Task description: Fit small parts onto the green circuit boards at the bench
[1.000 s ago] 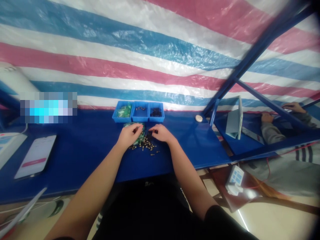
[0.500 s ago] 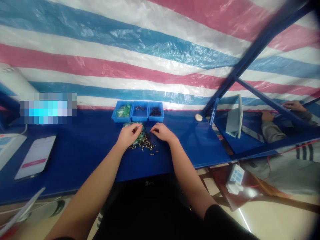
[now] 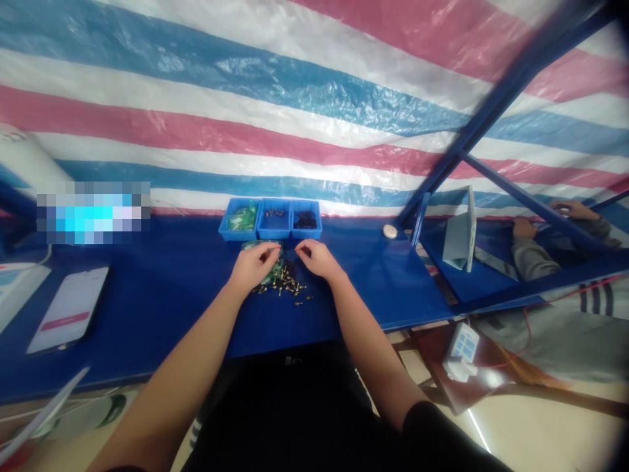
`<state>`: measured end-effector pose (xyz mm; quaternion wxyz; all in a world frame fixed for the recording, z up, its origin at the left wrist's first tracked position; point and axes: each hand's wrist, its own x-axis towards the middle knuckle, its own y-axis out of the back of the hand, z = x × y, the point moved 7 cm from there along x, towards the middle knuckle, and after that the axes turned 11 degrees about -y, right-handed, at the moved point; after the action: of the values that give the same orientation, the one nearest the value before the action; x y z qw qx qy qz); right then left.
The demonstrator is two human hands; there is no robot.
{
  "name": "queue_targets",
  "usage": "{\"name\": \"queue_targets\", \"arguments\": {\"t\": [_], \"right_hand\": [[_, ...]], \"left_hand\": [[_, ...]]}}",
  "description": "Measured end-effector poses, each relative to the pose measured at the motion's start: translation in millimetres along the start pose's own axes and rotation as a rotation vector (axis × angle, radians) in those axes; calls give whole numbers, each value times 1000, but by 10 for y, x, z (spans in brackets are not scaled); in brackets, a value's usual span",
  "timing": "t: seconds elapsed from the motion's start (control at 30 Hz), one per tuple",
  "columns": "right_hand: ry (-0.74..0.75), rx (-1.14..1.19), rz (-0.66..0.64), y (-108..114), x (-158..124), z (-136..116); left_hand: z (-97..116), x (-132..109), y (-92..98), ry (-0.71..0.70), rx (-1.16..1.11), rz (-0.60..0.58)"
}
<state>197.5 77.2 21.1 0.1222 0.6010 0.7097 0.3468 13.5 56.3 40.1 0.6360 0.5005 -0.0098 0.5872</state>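
A loose pile of small brass-coloured and dark parts [image 3: 291,283] lies on the blue table [image 3: 162,288]. Above the pile's left side is my left hand [image 3: 254,263], its fingers pinched; anything between the tips is too small to name. My right hand [image 3: 317,257] is at the upper right of the pile, thumb and fingertips drawn together, and whatever they hold cannot be made out. Green pieces [image 3: 269,278] show partly under my left hand. Behind both hands stand three blue bins: one with green bags [image 3: 242,219], one with a few small metal parts [image 3: 274,213], one with dark parts [image 3: 305,220].
A phone [image 3: 69,308] lies at the left, near a pixelated bright patch. To the right are a round whitish object [image 3: 390,231], a blue metal frame [image 3: 484,115] and a propped tablet [image 3: 462,229]. Beyond the frame, another person's hands [image 3: 525,228] show. Striped sheeting hangs behind.
My right hand has shifted very slightly up and left, its fingertips rising a little from the pile. My left hand stays in place.
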Motion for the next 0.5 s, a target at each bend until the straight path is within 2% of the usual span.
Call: {"name": "queue_targets", "arguments": {"t": [0.2, 0.5], "right_hand": [[11, 148, 5, -90, -37, -198], [19, 220, 54, -107, -58, -257]], "left_hand": [[19, 5, -33, -30, -20, -24], [23, -3, -61, -59, -46, -25]]}}
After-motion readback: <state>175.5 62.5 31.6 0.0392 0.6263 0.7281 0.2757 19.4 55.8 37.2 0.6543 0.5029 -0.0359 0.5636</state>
